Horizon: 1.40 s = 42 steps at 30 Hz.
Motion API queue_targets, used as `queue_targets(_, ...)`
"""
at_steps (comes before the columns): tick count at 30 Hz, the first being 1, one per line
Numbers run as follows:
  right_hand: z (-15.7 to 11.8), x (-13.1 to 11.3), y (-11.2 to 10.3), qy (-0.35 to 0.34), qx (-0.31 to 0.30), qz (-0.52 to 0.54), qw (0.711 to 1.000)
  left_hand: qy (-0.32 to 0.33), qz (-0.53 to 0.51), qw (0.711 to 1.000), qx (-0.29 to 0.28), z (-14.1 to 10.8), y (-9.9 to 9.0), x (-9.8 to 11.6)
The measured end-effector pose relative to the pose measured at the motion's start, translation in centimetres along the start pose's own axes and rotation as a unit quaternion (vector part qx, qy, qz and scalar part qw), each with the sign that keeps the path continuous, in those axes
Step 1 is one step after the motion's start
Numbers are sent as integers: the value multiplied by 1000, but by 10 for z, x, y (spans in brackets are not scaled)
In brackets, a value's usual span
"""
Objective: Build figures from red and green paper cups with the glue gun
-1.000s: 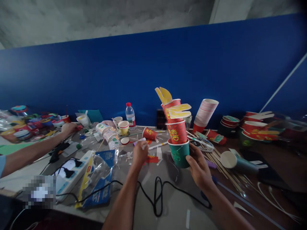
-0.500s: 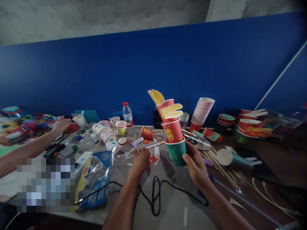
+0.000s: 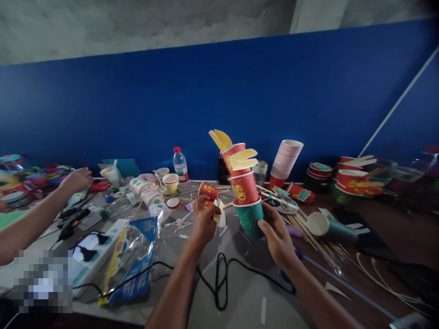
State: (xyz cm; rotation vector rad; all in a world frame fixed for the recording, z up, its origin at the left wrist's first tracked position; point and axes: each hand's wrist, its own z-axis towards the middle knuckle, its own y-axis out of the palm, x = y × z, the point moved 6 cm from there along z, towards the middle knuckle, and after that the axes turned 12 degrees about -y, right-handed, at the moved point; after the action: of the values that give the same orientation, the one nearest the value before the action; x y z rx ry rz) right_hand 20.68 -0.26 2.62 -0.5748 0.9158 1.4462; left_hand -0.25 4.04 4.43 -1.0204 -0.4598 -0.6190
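Note:
My right hand [image 3: 278,237] is closed around the lower right side of a green paper cup [image 3: 248,220]. Red paper cups [image 3: 244,188] rise out of it in a leaning stack, with yellow-and-white paper cutouts [image 3: 243,160] sticking out near the top. Left of the stack, my left hand [image 3: 204,223] pinches a small yellow-and-white paper piece [image 3: 217,211] above the table, apart from the cups. Just behind my left hand, a red paper cup [image 3: 209,189] lies on its side.
Another person's hand [image 3: 77,179] reaches in from the left. A tall stack of white cups [image 3: 287,160] leans at the back. Wooden sticks [image 3: 318,242] and a tipped green cup [image 3: 338,228] lie to the right. A black cable [image 3: 222,278] loops in front, beside a blue-and-yellow package [image 3: 137,260].
My left hand has lifted from the tabletop and now pinches the yellow-and-white paper piece. The right hand keeps its grip on the green cup. The other person's hand has shifted left.

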Motion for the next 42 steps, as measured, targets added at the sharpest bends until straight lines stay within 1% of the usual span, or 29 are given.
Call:
queue_targets(1, 0, 0, 0, 2, 0, -2, 1000, -12, -32, 999, 14, 0, -2, -1)
queue_targets(2, 0, 0, 0, 6, -2, -3, 1000, -26, -63, 998, 15, 1, -3, -4)
queue_targets(5, 0, 0, 1, 9, -7, 0, 1000, -59, -169, 984, -18, 2, 1, -9)
queue_targets(9, 0, 2, 0, 13, -3, 14, 1000, -70, -294, 952, -45, -1, -1, -6)
queue_targets(11, 0, 3, 0, 14, 0, 17, 1000, -84, -343, 934, -55, -3, -1, -3)
queue_targets(14, 0, 4, 0, 16, -1, 15, 1000, -105, -418, 902, -35, -2, -2, -4)
queue_targets(16, 0, 5, 0, 25, -1, 16, 1000, -113, -475, 872, -26, 0, 0, -6)
queue_targets(18, 0, 6, 1, 35, -5, 23, 999, -123, -525, 842, -28, 3, 3, -7)
queue_targets(20, 1, 6, 2, 43, -13, 34, 998, -139, -556, 819, -33, 4, 5, -7)
queue_targets(22, 1, 6, 3, 53, -20, 48, 997, -154, -575, 802, -48, 4, 7, -7)
queue_targets(25, 0, 6, 5, 71, -22, 64, 995, -169, -607, 771, -87, 2, 11, -5)
queue_targets(27, -1, 6, 7, 75, -31, 64, 995, -171, -620, 758, -106, 0, 12, -3)
queue_targets(28, -2, 6, 8, 74, -38, 60, 995, -171, -618, 759, -114, -1, 12, -2)
queue_targets(30, -2, 6, 10, 70, -52, 51, 995, -173, -601, 771, -122, -1, 12, -1)
queue_targets(33, -4, 7, 13, 69, -67, 42, 994, -173, -578, 789, -116, 0, 9, 2)
queue_targets(34, -4, 7, 13, 68, -73, 40, 994, -170, -577, 791, -112, 0, 8, 3)
queue_targets(38, -3, 6, 13, 64, -80, 23, 994, -151, -597, 781, -100, 1, 9, 4)
queue_targets(39, -2, 5, 12, 64, -78, 16, 995, -146, -594, 785, -93, 0, 10, 3)
queue_targets(42, 0, 5, 9, 66, -74, -8, 995, -124, -565, 813, -66, -1, 10, -1)
